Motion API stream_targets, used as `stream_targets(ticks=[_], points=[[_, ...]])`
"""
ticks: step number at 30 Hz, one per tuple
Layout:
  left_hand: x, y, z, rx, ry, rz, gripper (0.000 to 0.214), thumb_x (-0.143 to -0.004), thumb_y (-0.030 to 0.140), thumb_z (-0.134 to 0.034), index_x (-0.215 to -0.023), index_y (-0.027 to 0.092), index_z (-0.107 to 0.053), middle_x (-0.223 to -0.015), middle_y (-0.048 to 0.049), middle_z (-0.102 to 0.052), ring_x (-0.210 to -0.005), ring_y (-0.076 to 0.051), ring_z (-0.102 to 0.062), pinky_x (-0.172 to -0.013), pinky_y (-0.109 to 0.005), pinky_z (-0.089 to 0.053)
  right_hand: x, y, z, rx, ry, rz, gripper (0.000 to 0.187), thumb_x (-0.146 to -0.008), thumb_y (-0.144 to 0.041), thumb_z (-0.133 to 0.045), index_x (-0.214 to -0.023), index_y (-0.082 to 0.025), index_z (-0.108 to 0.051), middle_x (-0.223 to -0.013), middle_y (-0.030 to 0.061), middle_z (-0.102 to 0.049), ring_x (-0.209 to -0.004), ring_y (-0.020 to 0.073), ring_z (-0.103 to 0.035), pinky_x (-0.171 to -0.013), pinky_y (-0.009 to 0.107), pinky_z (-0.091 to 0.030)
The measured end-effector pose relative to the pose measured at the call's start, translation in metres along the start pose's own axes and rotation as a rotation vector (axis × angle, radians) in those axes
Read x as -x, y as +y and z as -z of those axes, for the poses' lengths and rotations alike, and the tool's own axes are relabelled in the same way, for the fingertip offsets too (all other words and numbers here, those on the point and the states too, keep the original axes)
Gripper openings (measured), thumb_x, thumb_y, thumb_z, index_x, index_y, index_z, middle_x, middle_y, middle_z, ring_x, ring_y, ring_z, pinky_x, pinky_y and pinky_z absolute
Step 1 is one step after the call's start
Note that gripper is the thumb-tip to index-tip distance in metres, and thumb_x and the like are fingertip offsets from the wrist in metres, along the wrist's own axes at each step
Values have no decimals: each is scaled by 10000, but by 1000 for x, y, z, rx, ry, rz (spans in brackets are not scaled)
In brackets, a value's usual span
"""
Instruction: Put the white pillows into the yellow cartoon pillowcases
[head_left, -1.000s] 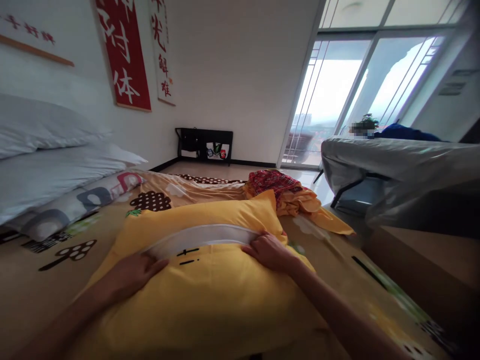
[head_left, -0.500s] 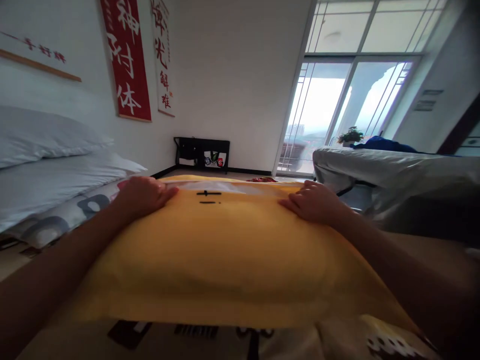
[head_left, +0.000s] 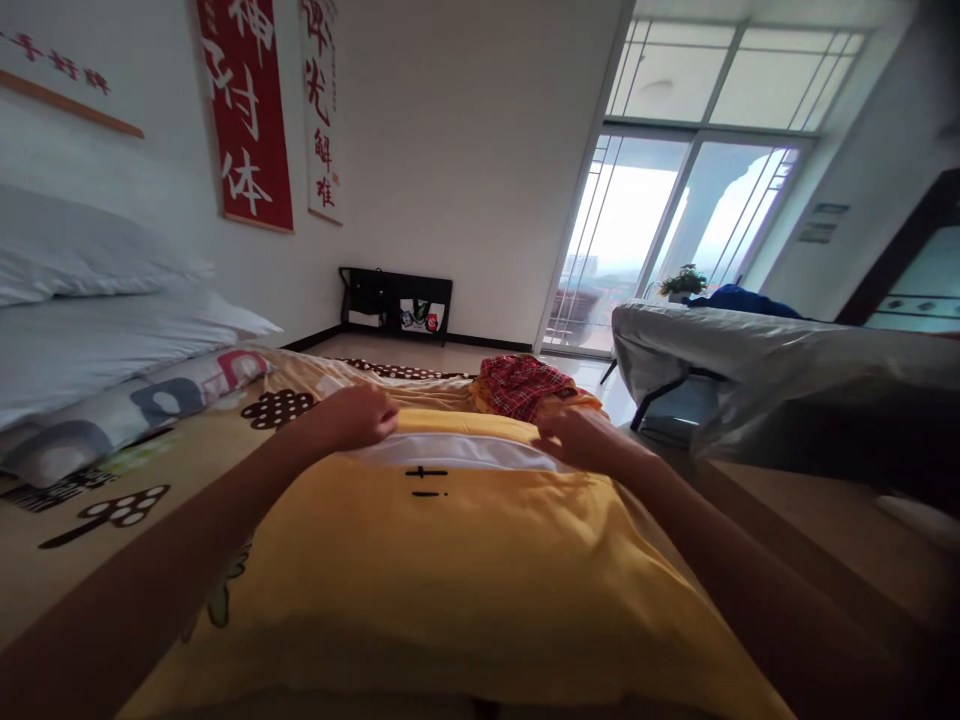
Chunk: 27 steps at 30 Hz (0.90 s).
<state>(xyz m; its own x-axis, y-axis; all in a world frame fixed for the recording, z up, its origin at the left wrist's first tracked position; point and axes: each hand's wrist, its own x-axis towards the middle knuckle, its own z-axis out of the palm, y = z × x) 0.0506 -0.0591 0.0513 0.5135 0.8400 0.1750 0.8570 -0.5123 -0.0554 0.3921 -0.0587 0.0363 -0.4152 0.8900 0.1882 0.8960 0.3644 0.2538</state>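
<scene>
OK, both hands are on the yellow pillow, which sits between the forearms and reaches back toward the wearer over the patterned sheet. Left hand is curled into a fist at one end of the far edge; right hand is bunched at the other end, fingers folded down on the fabric. Both look clenched on cloth; exact finger placement underneath is hidden. White fabric shows in a long gap between the fists; can't tell if it's filling or lining.

Handling, my read: light, soft, floppy, not fragile, low slip. Cloth will sag between grips, so hold wide, near both ends of the gap, catching cover plus whatever's inside. Red plaid cloth lies just beyond the right hand.
</scene>
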Motion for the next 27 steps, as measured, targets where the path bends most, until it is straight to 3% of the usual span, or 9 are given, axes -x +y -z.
stream_targets(ticks=[2,3,7,9,11,16,21,24,27], points=[[-13,20,9,48,96,-67,312,-843,281,-404,-744,156,-672,-719,-57,-665,-639,-156,-549,-609,-274,-346,-16,-22,11,-44,125,-14,355,-925,-379,-417,-775,-181,-670,-775,68,-687,-667,152,-583,-582,259,-319],[-18,32,2,67,98,-71,316,-850,279,-398,-779,154,-679,-769,-68,-680,-688,-167,-571,-627,-276,-362,-21,-38,7,-79,142,-13,354,-925,-352,-406,-766,-178,-670,-758,68,-684,-644,148,-572,-574,260,-319],[-22,66,-74,68,-77,-4,308,-854,272,-431,-855,149,-713,-941,-129,-711,-845,-223,-630,-699,-296,-425,-19,-103,-48,-174,62,83,276,-891,-201,-432,-768,-168,-677,-763,60,-696,-648,138,-577,-612,247,-371],[-15,66,-108,80,-138,26,331,-866,267,-414,-859,148,-722,-934,-137,-717,-848,-232,-649,-717,-305,-444,-11,-114,-75,-200,78,123,275,-903,-150,-403,-825,-169,-666,-843,48,-701,-748,135,-597,-708,233,-395],[-6,55,-123,101,-160,51,370,-891,278,-373,-884,151,-720,-959,-134,-717,-880,-237,-655,-750,-314,-453,-3,-104,-90,-219,104,131,260,-924,-168,-392,-858,-171,-643,-897,43,-693,-819,134,-596,-767,230,-389],[20,14,-116,128,-163,205,573,-941,450,-247,-902,113,-710,-1005,-197,-696,-951,-313,-645,-825,-411,-452,29,-42,-110,-315,95,-50,313,-956,-268,-351,-810,-173,-611,-843,58,-674,-787,154,-592,-718,252,-379],[46,4,-119,138,-135,271,705,-946,517,-153,-809,116,-717,-939,-200,-707,-955,-327,-644,-875,-445,-436,60,-16,-122,-355,65,-40,399,-972,-322,-300,-766,-178,-609,-802,52,-663,-778,159,-598,-732,258,-396],[43,9,-95,112,-156,239,637,-928,528,-222,-850,120,-704,-950,-195,-697,-923,-320,-649,-826,-427,-458,56,-5,-90,-363,39,-69,344,-921,-331,-387,-719,-183,-623,-762,52,-668,-724,167,-592,-686,267,-404],[29,22,-43,24,-92,202,482,-905,457,-328,-824,138,-681,-888,-160,-693,-832,-292,-657,-742,-388,-473,39,7,-34,-492,220,-38,271,-872,-341,-454,-771,-185,-651,-804,48,-684,-758,167,-605,-725,275,-438]])
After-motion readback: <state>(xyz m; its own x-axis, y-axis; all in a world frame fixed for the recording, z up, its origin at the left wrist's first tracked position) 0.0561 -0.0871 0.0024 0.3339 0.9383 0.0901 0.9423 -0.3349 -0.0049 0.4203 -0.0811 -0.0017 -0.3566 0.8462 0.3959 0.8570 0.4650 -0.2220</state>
